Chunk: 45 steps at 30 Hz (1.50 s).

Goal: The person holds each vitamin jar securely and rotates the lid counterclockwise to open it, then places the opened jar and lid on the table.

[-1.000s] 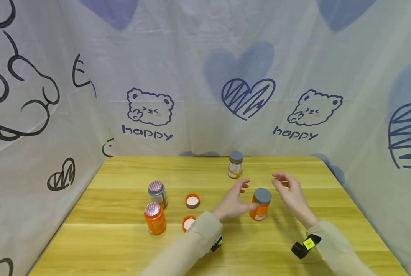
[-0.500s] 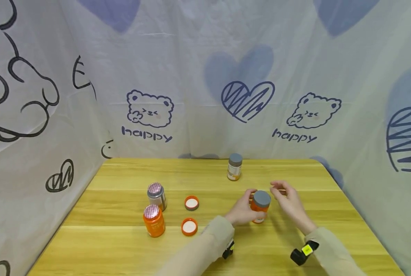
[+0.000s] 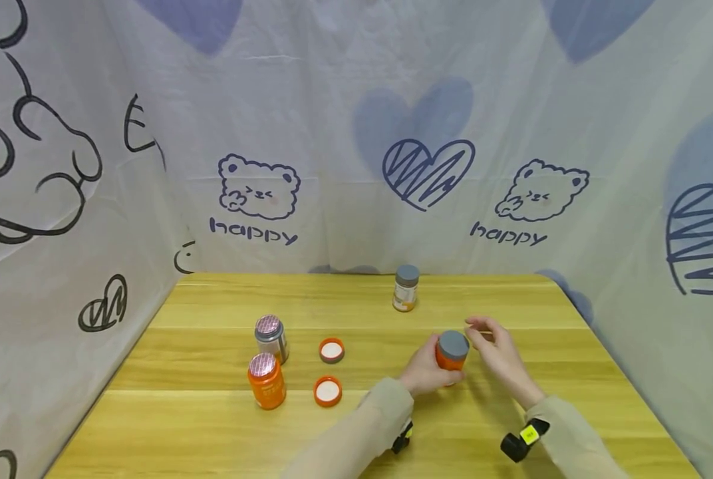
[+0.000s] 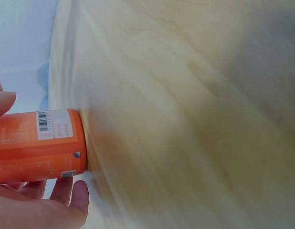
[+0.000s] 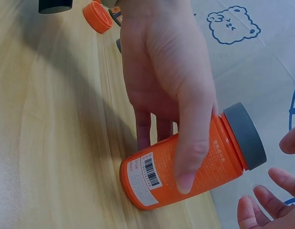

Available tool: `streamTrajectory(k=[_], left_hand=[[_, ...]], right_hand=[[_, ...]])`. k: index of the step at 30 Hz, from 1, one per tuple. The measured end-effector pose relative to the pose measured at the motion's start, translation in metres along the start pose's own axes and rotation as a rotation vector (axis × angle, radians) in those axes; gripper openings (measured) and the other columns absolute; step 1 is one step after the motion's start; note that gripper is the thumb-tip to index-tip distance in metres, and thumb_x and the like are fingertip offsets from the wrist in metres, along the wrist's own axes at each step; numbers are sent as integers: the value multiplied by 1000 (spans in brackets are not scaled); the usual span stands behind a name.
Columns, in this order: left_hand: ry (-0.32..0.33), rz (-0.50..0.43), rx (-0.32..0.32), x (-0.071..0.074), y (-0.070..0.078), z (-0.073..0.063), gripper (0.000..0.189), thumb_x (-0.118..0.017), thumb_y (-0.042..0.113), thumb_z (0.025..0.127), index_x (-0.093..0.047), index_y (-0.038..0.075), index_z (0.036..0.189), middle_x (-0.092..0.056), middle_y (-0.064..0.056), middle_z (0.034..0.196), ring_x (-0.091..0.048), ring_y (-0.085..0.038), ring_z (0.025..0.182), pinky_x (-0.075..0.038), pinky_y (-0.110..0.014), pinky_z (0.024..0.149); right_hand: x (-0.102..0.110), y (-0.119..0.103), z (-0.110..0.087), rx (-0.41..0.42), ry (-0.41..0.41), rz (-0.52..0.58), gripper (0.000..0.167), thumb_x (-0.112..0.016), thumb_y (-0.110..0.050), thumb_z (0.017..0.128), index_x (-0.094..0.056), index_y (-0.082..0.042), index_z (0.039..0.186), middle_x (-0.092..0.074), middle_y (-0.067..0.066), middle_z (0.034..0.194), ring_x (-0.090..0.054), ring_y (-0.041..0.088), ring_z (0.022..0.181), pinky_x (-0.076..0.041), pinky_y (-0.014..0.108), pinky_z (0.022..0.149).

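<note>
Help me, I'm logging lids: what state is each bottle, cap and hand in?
Held orange bottle: gray cap on
Left hand: gripping that bottle
Right hand: empty, near gray cap
Other orange bottle: uncapped, seal on, upright
Gray bottle: uncapped, seal on, upright
Rear bottle: capped, upright
Gray-sided cap: off, inside up
Orange cap: off, inside up

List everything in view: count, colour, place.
Capped orange bottle: 1, orange, grey lid, in left hand
Back bottle: 1, whitish and orange, grey lid, far side of table
Uncapped grey bottle: 1, grey, pinkish seal, table left
Uncapped orange bottle: 1, orange, pinkish seal, in front of grey one
Loose caps: 2, orange and grey-orange, right of uncapped bottles
Table: 1, yellowish wood, under bottles
Backdrop: white, blue/black drawings, around table
Wrist cameras: 2, black/yellow, on wrists
Sleeves: 2, beige
Left hand: 1, gripping bottle
Right hand: 1, beside its lid
</note>
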<state>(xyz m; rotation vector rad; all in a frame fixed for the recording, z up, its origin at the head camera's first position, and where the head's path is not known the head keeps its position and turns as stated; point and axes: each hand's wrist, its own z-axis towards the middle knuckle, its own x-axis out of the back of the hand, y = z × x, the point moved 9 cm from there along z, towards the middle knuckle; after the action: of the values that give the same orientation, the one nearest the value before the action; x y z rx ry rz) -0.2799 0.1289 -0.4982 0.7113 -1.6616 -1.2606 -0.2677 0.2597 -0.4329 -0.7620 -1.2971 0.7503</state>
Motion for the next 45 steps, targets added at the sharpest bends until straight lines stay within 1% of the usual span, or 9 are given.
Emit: streamTrajectory(k=[6,14,19,22,25,29,34,40,45], left_hand=[[22,60,0,-1,-1,2,62,-83,14,81,-50,17,133,-65,-2,120,-63,-17,109,-50,-39,98],[11,54,-30,1,-6,2,61,-81,16,83,-49,17,135,-66,-1,120,-64,-13,105,-52,-36,94],[-1,84,-73,18,0,-8,52,-77,19,86,-50,17,130,-67,-1,110,-62,-10,91,-52,-30,83],[-16,84,-100,29,5,-15,47,-75,18,85,-50,17,126,-64,-1,99,-59,-9,78,-51,-27,71],[-19,111,-142,39,9,-22,48,-74,16,83,-51,17,124,-60,1,92,-55,-8,72,-48,-23,65],[-5,194,-179,51,8,-32,52,-74,15,79,-51,17,126,-57,3,91,-51,-6,72,-45,-21,65],[-7,313,-163,62,1,-43,56,-73,15,80,-48,14,130,-58,1,91,-51,-8,72,-43,-22,65],[-1,411,-163,71,2,-52,53,-73,12,83,-47,12,129,-59,0,96,-53,-10,76,-44,-23,69],[42,484,-180,76,3,-58,52,-74,12,84,-47,9,128,-60,-1,101,-54,-10,82,-46,-24,74]], right_hand=[[-2,0,2,-21,-12,7,35,-51,-22,105,-57,-1,133,-61,22,131,-59,34,118,-47,23,88],[-2,-3,3,-8,-15,20,36,-50,-22,105,-56,0,134,-60,21,130,-60,33,117,-48,17,85],[-9,-11,4,6,-32,53,36,-50,-21,106,-55,0,134,-59,22,131,-60,33,115,-49,15,84],[-15,-17,5,21,-40,77,35,-50,-20,105,-56,1,133,-59,23,130,-61,34,114,-52,20,86],[-20,-22,6,48,-32,71,33,-51,-19,105,-57,2,130,-61,23,126,-63,35,111,-54,23,86],[-28,-28,6,90,-29,19,32,-51,-22,105,-59,0,128,-64,21,116,-67,35,102,-54,22,79],[-43,-37,4,93,-70,-96,37,-48,-34,106,-59,-6,128,-68,18,112,-68,30,94,-53,29,74],[-60,-52,5,132,-77,-248,38,-50,-40,104,-63,-6,116,-71,11,94,-64,17,76,-50,28,65],[-73,-57,6,135,-104,-311,43,-51,-45,102,-62,-4,108,-67,7,78,-56,15,61,-44,28,57]])
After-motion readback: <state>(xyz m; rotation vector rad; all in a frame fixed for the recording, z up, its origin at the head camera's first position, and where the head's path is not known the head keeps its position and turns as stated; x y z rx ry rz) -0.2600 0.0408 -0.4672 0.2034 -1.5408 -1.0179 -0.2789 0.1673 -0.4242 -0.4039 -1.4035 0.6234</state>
